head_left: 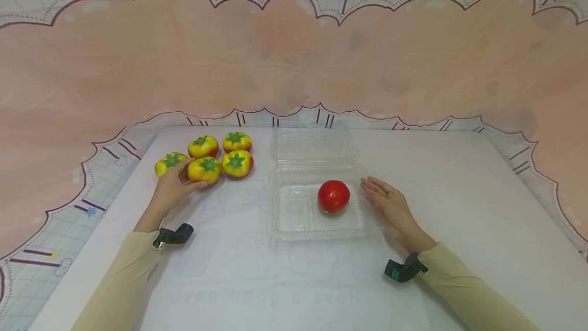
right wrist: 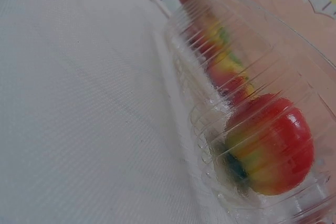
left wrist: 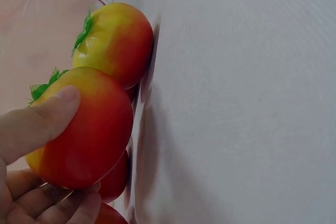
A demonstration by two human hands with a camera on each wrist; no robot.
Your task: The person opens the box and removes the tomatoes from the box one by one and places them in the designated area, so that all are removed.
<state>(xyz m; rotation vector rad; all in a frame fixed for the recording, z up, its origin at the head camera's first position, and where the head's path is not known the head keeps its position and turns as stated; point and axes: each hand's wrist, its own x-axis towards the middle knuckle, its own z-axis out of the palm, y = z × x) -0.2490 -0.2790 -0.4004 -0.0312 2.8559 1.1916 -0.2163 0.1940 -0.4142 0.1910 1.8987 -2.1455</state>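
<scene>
My left hand (head_left: 172,188) grips a yellow-and-red toy persimmon (head_left: 204,170) with a green leafy top. In the left wrist view its thumb lies on the side of that persimmon (left wrist: 86,135) and the fingers curl beneath. A clear plastic clamshell box (head_left: 294,233) stands with its lid opened back. Inside it, toward the right, another persimmon (head_left: 333,196) lies red side up; the right wrist view shows its green leaves underneath through the box wall. My right hand (head_left: 390,208) is beside the box's right wall with fingers extended; whether they touch it I cannot tell.
Several more persimmons (head_left: 237,163) sit close around the left hand, at the table's back left. The box's clear lid (head_left: 314,145) lies toward the back edge. A white cloth (head_left: 257,280) covers the table, and a patterned curtain (head_left: 294,60) hangs behind.
</scene>
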